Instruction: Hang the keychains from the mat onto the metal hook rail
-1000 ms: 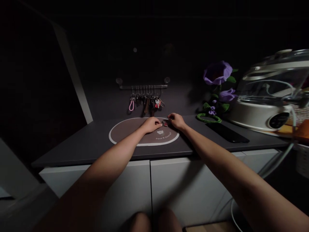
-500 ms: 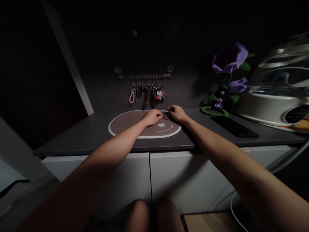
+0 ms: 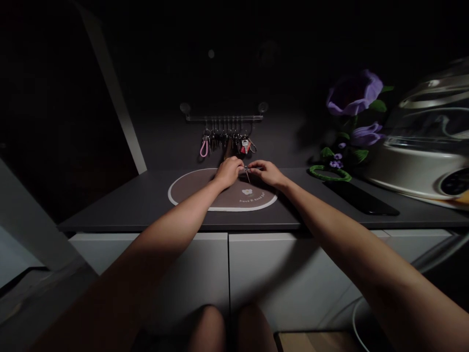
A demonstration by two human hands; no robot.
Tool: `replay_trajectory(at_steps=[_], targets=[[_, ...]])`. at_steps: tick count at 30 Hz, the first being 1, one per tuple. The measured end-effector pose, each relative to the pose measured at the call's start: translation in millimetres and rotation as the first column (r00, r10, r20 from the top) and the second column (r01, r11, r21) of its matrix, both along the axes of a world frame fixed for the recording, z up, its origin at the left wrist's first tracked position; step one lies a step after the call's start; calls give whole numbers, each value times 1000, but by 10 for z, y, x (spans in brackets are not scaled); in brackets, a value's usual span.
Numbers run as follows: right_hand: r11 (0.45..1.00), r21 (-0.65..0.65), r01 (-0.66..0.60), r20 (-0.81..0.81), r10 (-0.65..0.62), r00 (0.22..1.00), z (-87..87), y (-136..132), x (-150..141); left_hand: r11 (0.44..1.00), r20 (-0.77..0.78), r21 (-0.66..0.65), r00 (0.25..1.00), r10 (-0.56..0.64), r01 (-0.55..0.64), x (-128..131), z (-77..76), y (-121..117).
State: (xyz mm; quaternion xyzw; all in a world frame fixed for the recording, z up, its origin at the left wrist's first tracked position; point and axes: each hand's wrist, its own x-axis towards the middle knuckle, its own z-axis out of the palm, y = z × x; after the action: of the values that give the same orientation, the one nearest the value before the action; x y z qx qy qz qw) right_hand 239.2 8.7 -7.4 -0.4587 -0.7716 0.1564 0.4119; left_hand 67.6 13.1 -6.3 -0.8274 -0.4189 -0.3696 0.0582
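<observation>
Over the brown oval mat point(image 3: 194, 188) with a white rim, my two hands meet at a small metal key point(image 3: 248, 176) that hangs between them. My left hand point(image 3: 229, 171) is closed, its fingertips pinching at the left side of the key's top. From the other side my right hand point(image 3: 266, 172) reaches in, thumb and fingers pinched at the same spot. The key is thin and dim, and any ring above it is mostly hidden by the fingers.
Behind my hands, a clear wall rail point(image 3: 223, 118) carries several keys, one with a pink loop point(image 3: 204, 146). To the right are purple flowers point(image 3: 355, 95), a green ring point(image 3: 330, 172), a black phone-like slab point(image 3: 362, 198) and a white appliance point(image 3: 414, 166). The counter edge point(image 3: 183, 228) runs in front.
Both hands have lifted slightly and come closer together. The metal piece that lay low between the fingers now hangs downward. The view has shifted a little.
</observation>
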Motion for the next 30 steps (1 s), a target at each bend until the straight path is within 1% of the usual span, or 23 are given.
replay_trajectory(at_steps=[4, 7, 9, 13, 18, 23, 30], targets=[[990, -52, -134, -158, 124, 980, 2, -15, -46, 1000, 40, 23, 999, 2, -3, 4, 22, -10], [975, -70, -210, -271, 184, 945, 8, -25, -70, 998, 79, 62, 997, -2, -3, 8, 33, -17], [969, -63, -238, -320, 206, 925, 13, -21, -74, 997, 106, 76, 994, 4, -12, 12, 37, -22], [965, -51, -255, -388, 217, 896, 17, -8, -66, 997, 162, 74, 987, -6, -6, 32, 33, -29], [962, -56, -267, -439, 216, 872, 14, -10, -73, 997, 224, 61, 973, -49, 36, 68, 12, -32], [960, -67, -274, -471, 211, 856, 31, -32, -69, 995, 252, 65, 964, -85, 71, 83, -11, -10], [965, -30, -262, -476, 217, 852, 29, -40, -43, 992, 254, 72, 960, -119, 103, 88, -31, -6]])
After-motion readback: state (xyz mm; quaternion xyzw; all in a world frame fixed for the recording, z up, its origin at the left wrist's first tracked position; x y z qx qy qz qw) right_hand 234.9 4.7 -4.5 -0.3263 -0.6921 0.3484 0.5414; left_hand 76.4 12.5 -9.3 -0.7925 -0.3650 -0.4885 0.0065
